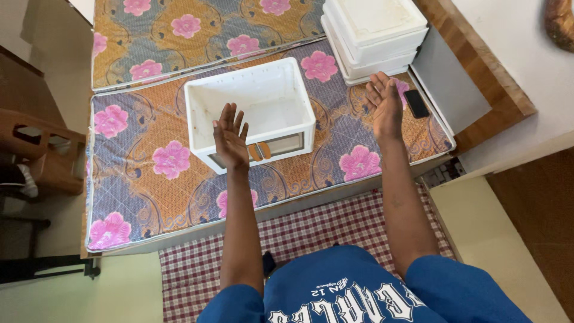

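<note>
A white open-topped plastic box with a clear front panel and two brown latches sits on a flowered mattress. My left hand is stretched out with fingers apart, over the box's front left edge, holding nothing. My right hand is also open and held flat to the right of the box, above the mattress, apart from the box. A stack of white box parts lies just beyond my right hand.
A black phone lies on the mattress near its right edge. A second flowered mattress lies behind. A brown plastic chair stands at the left, a checked cloth covers the floor, and a wooden edge runs along the right.
</note>
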